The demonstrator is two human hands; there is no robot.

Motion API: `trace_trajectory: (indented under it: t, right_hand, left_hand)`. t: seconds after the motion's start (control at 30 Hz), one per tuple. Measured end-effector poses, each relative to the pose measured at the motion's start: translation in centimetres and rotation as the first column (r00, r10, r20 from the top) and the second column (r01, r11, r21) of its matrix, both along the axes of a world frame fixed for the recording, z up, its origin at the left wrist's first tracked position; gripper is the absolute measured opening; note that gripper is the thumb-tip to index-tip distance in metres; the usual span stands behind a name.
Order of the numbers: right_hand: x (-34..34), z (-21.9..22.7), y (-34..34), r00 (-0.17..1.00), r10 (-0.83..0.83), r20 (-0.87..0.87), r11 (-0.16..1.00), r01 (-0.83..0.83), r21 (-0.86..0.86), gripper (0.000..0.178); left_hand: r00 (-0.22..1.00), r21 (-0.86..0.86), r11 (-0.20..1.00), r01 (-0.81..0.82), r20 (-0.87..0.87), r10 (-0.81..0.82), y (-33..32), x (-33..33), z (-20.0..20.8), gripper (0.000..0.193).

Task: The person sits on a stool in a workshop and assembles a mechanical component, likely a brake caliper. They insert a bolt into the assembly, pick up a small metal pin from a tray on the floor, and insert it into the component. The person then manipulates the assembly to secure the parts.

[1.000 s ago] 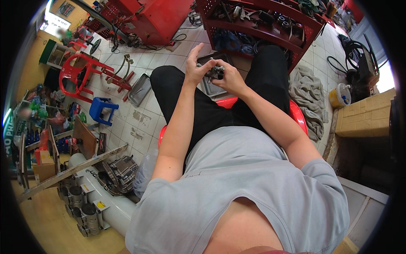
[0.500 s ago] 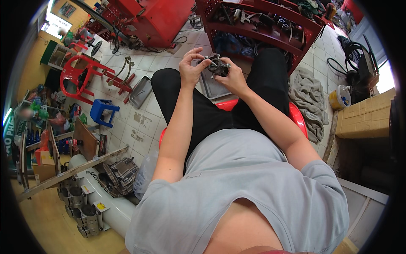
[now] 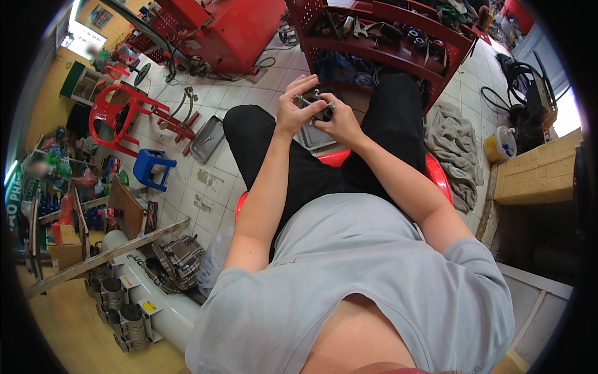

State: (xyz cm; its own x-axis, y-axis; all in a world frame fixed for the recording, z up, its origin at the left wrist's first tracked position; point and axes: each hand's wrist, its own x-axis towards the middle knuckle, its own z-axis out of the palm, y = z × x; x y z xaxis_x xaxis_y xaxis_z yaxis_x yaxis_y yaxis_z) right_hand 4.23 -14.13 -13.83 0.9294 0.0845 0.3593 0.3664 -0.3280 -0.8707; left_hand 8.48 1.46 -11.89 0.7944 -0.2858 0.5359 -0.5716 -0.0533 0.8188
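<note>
Above the gap between my knees I hold a small dark-grey metal engine part point(image 3: 317, 100) with bolt-like ends sticking out; its exact kind I cannot make out. My left hand point(image 3: 293, 113) is at its left side, thumb bent against it and upper fingers reaching over its far side. A thin metal piece shows between that thumb and the fingers. From the right, my right hand point(image 3: 341, 123) grips the part between thumb and curled fingers. Both hands hide much of it. On the floor below them lies a grey metal tray point(image 3: 317, 138).
A red tool cart point(image 3: 386, 47) loaded with tools and parts stands just ahead. On the left are a second tray point(image 3: 207, 138), a blue stool point(image 3: 154, 167) and a red plastic chair point(image 3: 112, 118). A grey cloth point(image 3: 451, 149) and a yellowish bucket point(image 3: 500, 144) sit on the right.
The metal part has been turned, so its round opening no longer faces me. My left hand has shifted right, closer to my right hand, with its fingers reaching further over the part.
</note>
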Motion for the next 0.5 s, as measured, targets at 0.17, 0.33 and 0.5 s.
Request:
trace_trajectory:
  t: [0.17,0.33,0.5]
  right_hand:
    - [-0.4,-0.1,0.1,0.997,0.039,0.069,0.997,-0.034,-0.068,0.059]
    - [-0.3,0.4,0.1,0.991,0.097,0.094,0.994,-0.091,-0.068,0.057]
    - [-0.2,0.4,0.0,0.999,0.036,0.007,0.999,-0.036,0.027,0.055]
  left_hand:
    - [0.997,0.075,0.995,-0.071,0.013,0.070,0.3,0.2,0.1,0.079]
    - [0.994,-0.005,0.994,-0.108,-0.034,0.108,1.4,1.2,-0.7,0.089]
    - [0.985,0.010,0.986,-0.167,-0.031,0.167,2.1,1.2,0.0,0.084]
